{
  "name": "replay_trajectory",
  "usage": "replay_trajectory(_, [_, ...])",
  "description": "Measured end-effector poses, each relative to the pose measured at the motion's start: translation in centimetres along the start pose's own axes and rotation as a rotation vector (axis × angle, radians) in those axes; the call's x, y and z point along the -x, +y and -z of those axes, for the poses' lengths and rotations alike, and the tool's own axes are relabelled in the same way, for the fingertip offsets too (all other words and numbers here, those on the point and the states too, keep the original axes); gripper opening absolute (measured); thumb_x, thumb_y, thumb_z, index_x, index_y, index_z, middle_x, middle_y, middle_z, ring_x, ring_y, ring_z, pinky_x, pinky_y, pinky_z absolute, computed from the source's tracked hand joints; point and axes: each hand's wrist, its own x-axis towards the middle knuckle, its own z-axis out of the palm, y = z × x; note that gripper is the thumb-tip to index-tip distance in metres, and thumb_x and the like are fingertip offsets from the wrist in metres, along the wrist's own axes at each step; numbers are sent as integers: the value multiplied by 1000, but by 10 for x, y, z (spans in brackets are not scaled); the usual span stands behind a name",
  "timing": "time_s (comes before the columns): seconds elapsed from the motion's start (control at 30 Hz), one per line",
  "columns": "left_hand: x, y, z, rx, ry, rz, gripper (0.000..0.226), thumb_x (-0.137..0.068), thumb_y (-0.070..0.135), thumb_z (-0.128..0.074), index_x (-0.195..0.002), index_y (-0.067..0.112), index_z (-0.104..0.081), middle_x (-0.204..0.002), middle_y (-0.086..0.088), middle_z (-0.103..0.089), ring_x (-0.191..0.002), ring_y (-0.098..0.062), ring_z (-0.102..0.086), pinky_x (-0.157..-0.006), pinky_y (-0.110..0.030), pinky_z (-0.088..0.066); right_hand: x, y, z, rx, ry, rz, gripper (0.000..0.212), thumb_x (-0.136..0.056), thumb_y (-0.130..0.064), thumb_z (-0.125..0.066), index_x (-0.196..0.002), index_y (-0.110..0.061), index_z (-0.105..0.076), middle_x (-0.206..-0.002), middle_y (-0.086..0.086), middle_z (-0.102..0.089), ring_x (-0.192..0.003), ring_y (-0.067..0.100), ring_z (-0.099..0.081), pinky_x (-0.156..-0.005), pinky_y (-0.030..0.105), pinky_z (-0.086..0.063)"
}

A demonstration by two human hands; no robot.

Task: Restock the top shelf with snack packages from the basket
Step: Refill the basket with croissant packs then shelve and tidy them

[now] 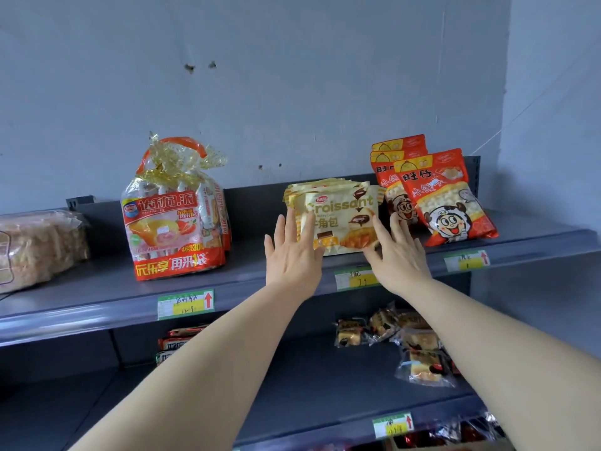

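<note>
croissant packs [338, 219] on top shelf [97, 288], pie bag [177, 222] left, bun bags [445, 196] right

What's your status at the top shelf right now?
Both open: left hand, right hand flat against croissant packs. Packs upright on top shelf. Close beside: red snack bags; nothing blocking.

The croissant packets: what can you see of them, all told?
The croissant packets are glossy cream-and-yellow pouches showing a chocolate-filled pastry. Several stand upright, front to back, on the top shelf, left of the red bags. The left hand and right hand touch the front one's sides with straight fingers.
</note>
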Motion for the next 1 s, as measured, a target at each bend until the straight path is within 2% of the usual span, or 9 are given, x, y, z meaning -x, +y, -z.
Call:
replay_trajectory(0.3, [-15, 61, -10, 68, -23, -180, 57, -104, 41, -35, -156, 34, -11, -166, -2, 3, -152, -25, 9, -122, -48, -3, 7, 50, 30, 61, 51, -114, 65, -101, -46, -35, -156, -28, -6, -163, 7, 7, -150, 28, 4, -120, 48, -9])
replay_trajectory(0.43, [-29, 103, -21, 167, -72, -242, 61, -103, 39, -40, -157, 28, -13, -165, -1, -7, -152, -23, 0, -121, -44, -11, 0, 86, 42, 49, 111, -177, 63, -100, -44, -39, -154, -25, -14, -163, 8, -2, -150, 29, -1, -119, 49, -12])
replay_trajectory(0.53, [-42, 136, -37, 277, -117, -231, 67, -101, 38, -46, -156, 18, -15, -161, -2, -23, -149, -23, -14, -119, -42, -22, -14, 118, 48, -9, 165, -247, 64, -97, -44, -45, -152, -21, -22, -161, 9, -15, -148, 31, -11, -117, 53, -22])
replay_trajectory(0.63, [-60, 166, -57, 427, -228, -141, 63, -97, 39, -53, -150, 16, -27, -149, -3, -42, -140, -26, -34, -109, -44, -38, -33, 146, 56, -101, 168, -307, 64, -95, -44, -48, -149, -20, -23, -153, 15, -27, -144, 34, -21, -110, 55, -33])
replay_trajectory(0.73, [-85, 189, -76, 580, -298, 23, 52, -93, 43, -57, -135, 19, -39, -132, -2, -56, -121, -26, -52, -97, -45, -49, -55, 170, 63, -199, 144, -325, 69, -95, -45, -47, -151, -17, -19, -154, 15, -26, -144, 31, -21, -111, 52, -32])
replay_trajectory(0.83, [-105, 209, -89, 715, -332, 202, 56, -96, 43, -55, -139, 13, -35, -132, -5, -55, -113, -23, -56, -88, -35, -49, -75, 192, 69, -235, 100, -317, 74, -95, -49, -45, -153, -15, -15, -158, 12, -20, -147, 28, -16, -115, 50, -27])
replay_trajectory(0.93, [-125, 225, -100, 906, -284, 406, 63, -95, 40, -58, -140, 6, -30, -132, -8, -53, -116, -26, -56, -89, -35, -49, -93, 210, 72, -301, 20, -321, 83, -92, -58, -46, -154, -16, -12, -160, 10, -17, -148, 28, -13, -116, 51, -23])
replay_trajectory(1.0, [-135, 233, -108, 996, -242, 510, 62, -92, 37, -64, -136, 5, -34, -128, -7, -56, -112, -26, -58, -86, -35, -50, -102, 219, 73, -374, -25, -321, 89, -89, -65, -47, -155, -17, -11, -161, 8, -16, -148, 28, -13, -117, 51, -22])
